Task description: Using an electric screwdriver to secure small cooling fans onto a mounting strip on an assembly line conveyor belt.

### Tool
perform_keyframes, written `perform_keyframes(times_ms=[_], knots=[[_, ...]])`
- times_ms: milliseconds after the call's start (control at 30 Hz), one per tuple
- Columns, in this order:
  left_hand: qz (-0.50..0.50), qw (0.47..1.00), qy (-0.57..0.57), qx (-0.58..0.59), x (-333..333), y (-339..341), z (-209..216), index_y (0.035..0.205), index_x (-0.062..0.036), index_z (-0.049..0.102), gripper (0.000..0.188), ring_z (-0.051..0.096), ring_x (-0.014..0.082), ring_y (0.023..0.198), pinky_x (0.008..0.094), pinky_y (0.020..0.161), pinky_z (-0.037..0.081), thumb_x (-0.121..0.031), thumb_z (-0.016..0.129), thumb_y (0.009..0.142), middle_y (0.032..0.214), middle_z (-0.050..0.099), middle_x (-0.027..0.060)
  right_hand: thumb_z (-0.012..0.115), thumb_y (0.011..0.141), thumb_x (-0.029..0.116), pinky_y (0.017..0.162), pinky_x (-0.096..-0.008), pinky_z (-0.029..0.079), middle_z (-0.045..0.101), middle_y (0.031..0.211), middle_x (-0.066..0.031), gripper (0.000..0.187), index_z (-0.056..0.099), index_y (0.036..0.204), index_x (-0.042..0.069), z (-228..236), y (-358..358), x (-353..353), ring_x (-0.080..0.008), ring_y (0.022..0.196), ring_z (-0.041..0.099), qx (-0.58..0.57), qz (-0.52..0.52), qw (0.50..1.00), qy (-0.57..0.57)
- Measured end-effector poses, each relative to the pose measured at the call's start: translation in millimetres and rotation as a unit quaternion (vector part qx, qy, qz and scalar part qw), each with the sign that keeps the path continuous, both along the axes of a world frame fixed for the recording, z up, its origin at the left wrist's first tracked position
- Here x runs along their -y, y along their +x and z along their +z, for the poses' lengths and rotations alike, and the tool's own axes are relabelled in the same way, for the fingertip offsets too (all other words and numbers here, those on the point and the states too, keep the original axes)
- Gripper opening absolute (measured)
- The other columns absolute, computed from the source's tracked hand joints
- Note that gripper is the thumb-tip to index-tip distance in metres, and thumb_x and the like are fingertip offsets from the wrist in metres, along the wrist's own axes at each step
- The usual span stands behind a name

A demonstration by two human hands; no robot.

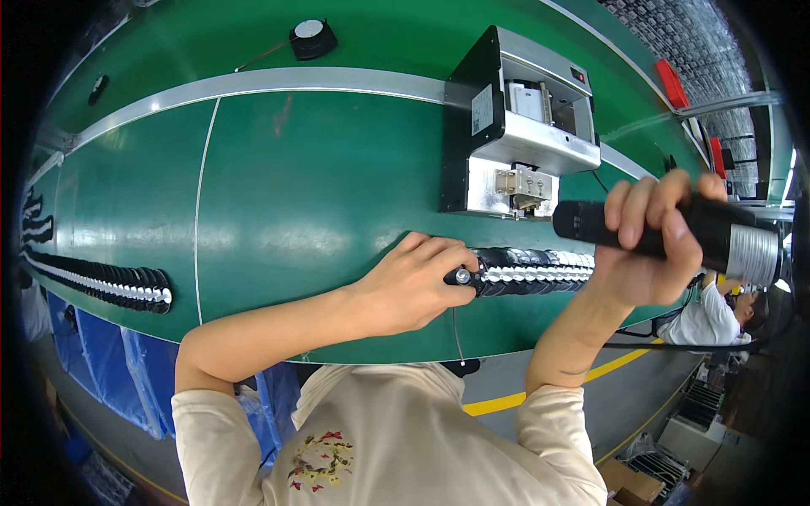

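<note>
Black tool (717, 229), clasped in raised right hand (654, 228), left hand (424, 282) grasping black part (461, 276)

FREE: I could pass over the green worktop (295, 185) left of the boxy machine (540, 152) | FRONT: left hand (418, 282) and forearm (278, 325) bar me beside the long row of black parts (536, 273) | BACK: silver rail (337, 81) crosses | RIGHT: raised right hand (650, 232) and black tool (589, 222) crowd my route before the machine | FAR LEFT: second row (105, 282)
</note>
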State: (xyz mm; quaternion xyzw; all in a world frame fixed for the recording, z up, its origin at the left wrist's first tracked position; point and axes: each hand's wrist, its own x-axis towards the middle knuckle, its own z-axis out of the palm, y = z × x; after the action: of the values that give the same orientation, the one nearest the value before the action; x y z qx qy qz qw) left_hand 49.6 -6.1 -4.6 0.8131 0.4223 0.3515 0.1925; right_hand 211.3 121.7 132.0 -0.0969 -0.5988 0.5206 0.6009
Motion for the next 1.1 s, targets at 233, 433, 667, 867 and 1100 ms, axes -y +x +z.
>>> perform_keyframes(times_ms=[233, 433, 667, 867, 1100], knots=[[-0.001, 1.0, 0.007, 0.003, 0.5, -0.5, -0.6, 0.095, -0.0157, 0.07, 0.03, 0.054, 0.0273, 0.117, 0.0407, 0.092, 0.041, -0.01, 0.075, 0.067, 0.115, 0.055, 0.0054, 0.052, 0.076, 0.004, 0.048, -0.0333, 0.045, 0.049, 0.068, -0.0094, 0.043, 0.046, 0.119, 0.004, -9.6, -9.1, -8.1, -0.0154, 0.045, 0.045, 0.029, -0.028, 0.999, -0.014], [-0.002, 1.0, 0.004, -0.001, 0.5, -1.2, 0.9, 0.095, -0.0155, 0.069, 0.029, 0.054, 0.0276, 0.117, 0.041, 0.093, 0.041, -0.009, 0.075, 0.067, 0.115, 0.055, 0.0059, 0.051, 0.074, 0.0, 0.048, -0.0334, 0.046, 0.049, 0.067, -0.0093, 0.042, 0.046, 0.115, 0.004, -13.0, -13.5, -9.0, -0.016, 0.045, 0.046, 0.047, -0.032, 0.998, -0.027], [-0.001, 1.0, 0.006, 0.007, 1.0, -1.5, -0.9, 0.095, -0.0151, 0.07, 0.027, 0.054, 0.0287, 0.116, 0.0414, 0.094, 0.041, -0.01, 0.074, 0.07, 0.115, 0.055, 0.0065, 0.057, 0.076, -0.001, 0.048, -0.0324, 0.045, 0.049, 0.067, -0.0076, 0.043, 0.043, 0.116, 0.006, -16.7, -8.3, 12.8, -0.0156, 0.045, 0.046, 0.03, -0.023, 0.998, -0.039], [0.004, 1.0, 0.01, 0.006, 2.3, -0.2, -4.7, 0.095, -0.015, 0.071, 0.023, 0.055, 0.028, 0.115, 0.0412, 0.095, 0.041, -0.011, 0.071, 0.072, 0.116, 0.056, 0.006, 0.063, 0.079, 0.001, 0.046, -0.0335, 0.044, 0.049, 0.067, -0.0064, 0.045, 0.041, 0.117, 0.007, -29.5, 15.1, 55.5, -0.0167, 0.044, 0.048, 0.028, 0.025, 0.998, -0.047], [0.007, 1.0, 0.011, 0.005, 2.5, -0.1, -3.8, 0.095, -0.0147, 0.072, 0.023, 0.055, 0.0273, 0.115, 0.0406, 0.094, 0.042, -0.012, 0.07, 0.073, 0.115, 0.056, 0.0059, 0.068, 0.078, 0.004, 0.047, -0.0335, 0.045, 0.048, 0.067, -0.0059, 0.044, 0.041, 0.111, 0.009, -38.8, 7.3, 76.0, -0.0156, 0.046, 0.048, 0.044, -0.008, 0.994, -0.102]])
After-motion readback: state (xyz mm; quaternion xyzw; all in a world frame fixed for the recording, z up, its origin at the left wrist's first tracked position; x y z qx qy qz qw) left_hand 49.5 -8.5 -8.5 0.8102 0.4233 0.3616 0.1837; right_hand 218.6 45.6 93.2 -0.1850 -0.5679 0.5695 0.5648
